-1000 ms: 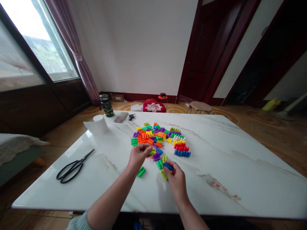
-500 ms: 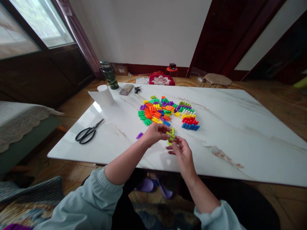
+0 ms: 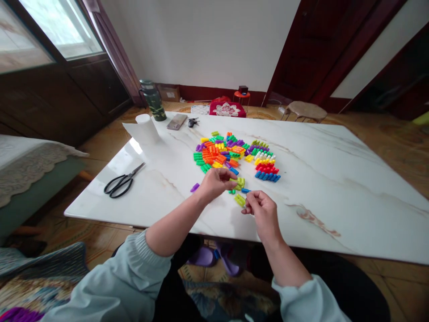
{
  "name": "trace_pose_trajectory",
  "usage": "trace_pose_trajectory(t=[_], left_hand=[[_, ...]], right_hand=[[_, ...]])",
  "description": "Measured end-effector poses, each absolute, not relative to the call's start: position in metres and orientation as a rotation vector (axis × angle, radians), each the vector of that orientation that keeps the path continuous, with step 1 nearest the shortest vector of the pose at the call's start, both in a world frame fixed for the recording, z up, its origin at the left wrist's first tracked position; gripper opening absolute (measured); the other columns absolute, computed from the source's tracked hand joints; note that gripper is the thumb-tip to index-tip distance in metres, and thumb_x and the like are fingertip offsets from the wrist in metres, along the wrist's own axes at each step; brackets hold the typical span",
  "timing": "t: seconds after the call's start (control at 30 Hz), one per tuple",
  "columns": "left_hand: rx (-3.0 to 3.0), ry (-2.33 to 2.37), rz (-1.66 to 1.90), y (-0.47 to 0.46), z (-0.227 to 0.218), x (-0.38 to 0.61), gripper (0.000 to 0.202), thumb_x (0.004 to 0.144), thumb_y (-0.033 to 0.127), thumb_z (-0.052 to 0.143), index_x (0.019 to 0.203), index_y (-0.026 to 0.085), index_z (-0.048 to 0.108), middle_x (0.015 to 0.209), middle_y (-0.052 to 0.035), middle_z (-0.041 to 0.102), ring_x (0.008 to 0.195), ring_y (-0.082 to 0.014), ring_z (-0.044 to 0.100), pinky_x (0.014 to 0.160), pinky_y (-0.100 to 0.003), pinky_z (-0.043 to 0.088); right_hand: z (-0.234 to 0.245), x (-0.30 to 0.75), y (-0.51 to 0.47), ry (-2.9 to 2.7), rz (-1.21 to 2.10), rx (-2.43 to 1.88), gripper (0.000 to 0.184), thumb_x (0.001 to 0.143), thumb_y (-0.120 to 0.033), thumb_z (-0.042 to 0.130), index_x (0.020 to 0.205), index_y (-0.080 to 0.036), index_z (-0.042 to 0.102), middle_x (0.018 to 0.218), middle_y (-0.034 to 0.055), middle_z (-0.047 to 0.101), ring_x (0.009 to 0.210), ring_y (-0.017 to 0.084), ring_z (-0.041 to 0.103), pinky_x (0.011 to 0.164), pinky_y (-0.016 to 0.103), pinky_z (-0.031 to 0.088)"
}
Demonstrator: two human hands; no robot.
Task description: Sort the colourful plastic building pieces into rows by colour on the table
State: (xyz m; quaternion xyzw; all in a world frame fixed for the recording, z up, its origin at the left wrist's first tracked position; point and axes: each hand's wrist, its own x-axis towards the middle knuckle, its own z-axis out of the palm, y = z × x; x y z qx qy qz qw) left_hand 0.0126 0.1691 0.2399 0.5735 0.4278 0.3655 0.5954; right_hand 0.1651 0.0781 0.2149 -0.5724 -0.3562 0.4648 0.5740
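Note:
My left hand [image 3: 217,183] is closed in a pinch, its fingertips on a small cluster of yellow-green plastic building pieces [image 3: 240,182]. To the right and slightly nearer me, my right hand [image 3: 263,209] has its fingers pressed together; what they hold, if anything, is hidden. A yellow-green joined piece [image 3: 240,200] lies just left of the right fingertips. Between the hands are a blue piece [image 3: 246,190] and a green piece [image 3: 232,192], partly covered. A purple piece [image 3: 195,187] lies left of my left wrist.
Beyond my hands spreads a colourful heap of building pieces [image 3: 211,152], with sorted rows [image 3: 266,167] on its right. Black-handled scissors [image 3: 124,181], a paper roll [image 3: 147,129], a camouflage flask [image 3: 154,103], a phone [image 3: 177,121] and keys [image 3: 192,122] occupy the table's left side.
My hands were close together around the yellow-green pieces. The right hand has drawn away to the right and its fingers have closed; the left hand has shifted slightly. Blue and green pieces now show between them.

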Motion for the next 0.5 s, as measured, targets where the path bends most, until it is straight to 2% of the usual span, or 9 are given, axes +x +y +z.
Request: trace_pose_trajectory(t=[0.07, 0.13, 0.2, 0.27, 0.33, 0.4, 0.5], left_hand=[[1.227, 0.985, 0.931, 0.173, 0.241, 0.011, 0.037, 0.065, 0.035, 0.081, 0.088, 0.010, 0.067, 0.082, -0.0077, 0.072, 0.077, -0.0195, 0.069, 0.076, -0.034, 0.057], [1.211, 0.976, 1.036, 0.175, 0.241, 0.011, 0.045, 0.071, 0.039, 0.078, 0.103, 0.011, 0.065, 0.103, -0.0126, 0.071, 0.099, -0.0261, 0.068, 0.090, -0.042, 0.054], [1.347, 1.022, 1.135, 0.173, 0.241, 0.012, 0.053, 0.077, 0.039, 0.073, 0.123, 0.016, 0.059, 0.129, -0.0141, 0.061, 0.125, -0.0304, 0.054, 0.104, -0.046, 0.045], [1.623, 1.118, 1.159, 0.168, 0.240, 0.013, 0.059, 0.082, 0.037, 0.068, 0.136, 0.022, 0.050, 0.149, -0.0116, 0.044, 0.143, -0.0314, 0.033, 0.113, -0.048, 0.034], [1.970, 1.201, 1.066, 0.163, 0.240, 0.012, 0.061, 0.085, 0.037, 0.065, 0.142, 0.025, 0.045, 0.157, -0.0105, 0.031, 0.149, -0.0328, 0.016, 0.118, -0.053, 0.023], [2.276, 1.221, 0.881, 0.159, 0.236, 0.011, 0.062, 0.085, 0.041, 0.066, 0.142, 0.025, 0.047, 0.160, -0.0107, 0.026, 0.150, -0.0361, 0.008, 0.118, -0.060, 0.011], [2.539, 1.177, 0.587, 0.155, 0.223, 0.012, 0.066, 0.081, 0.052, 0.068, 0.140, 0.027, 0.050, 0.161, -0.0103, 0.023, 0.149, -0.0398, 0.005, 0.116, -0.065, 0.000]], right_hand=[[0.216, 0.165, 0.078, -0.790, 1.122, -1.350, 0.038, 0.074, -0.052, 0.072, 0.076, -0.017, 0.059, 0.063, -0.0049, 0.054, 0.051, 0.008, 0.048, 0.054, 0.026, 0.054], [0.217, 0.160, 0.068, -0.827, 1.179, -1.348, 0.038, 0.074, -0.054, 0.071, 0.077, -0.017, 0.060, 0.065, -0.0035, 0.056, 0.055, 0.010, 0.050, 0.054, 0.025, 0.052], [0.213, 0.150, 0.048, -0.949, 1.285, -1.336, 0.035, 0.079, -0.053, 0.066, 0.079, -0.018, 0.061, 0.066, -0.0026, 0.058, 0.055, 0.011, 0.051, 0.054, 0.024, 0.048], [0.199, 0.138, 0.017, -1.152, 1.427, -1.340, 0.030, 0.086, -0.048, 0.059, 0.080, -0.019, 0.063, 0.065, -0.0023, 0.060, 0.054, 0.011, 0.052, 0.055, 0.023, 0.045], [0.172, 0.130, -0.017, -1.462, 1.516, -1.370, 0.022, 0.087, -0.038, 0.056, 0.077, -0.021, 0.067, 0.065, -0.0012, 0.063, 0.061, 0.014, 0.057, 0.060, 0.024, 0.044], [0.133, 0.127, -0.045, -1.818, 1.459, -1.437, 0.008, 0.076, -0.023, 0.063, 0.073, -0.021, 0.070, 0.075, 0.0012, 0.069, 0.075, 0.018, 0.063, 0.070, 0.028, 0.045], [0.069, 0.127, -0.063, -1.948, 1.454, -1.785, 0.016, 0.057, -0.006, 0.068, 0.062, -0.021, 0.067, 0.072, 0.0029, 0.069, 0.071, 0.023, 0.066, 0.065, 0.030, 0.046]])
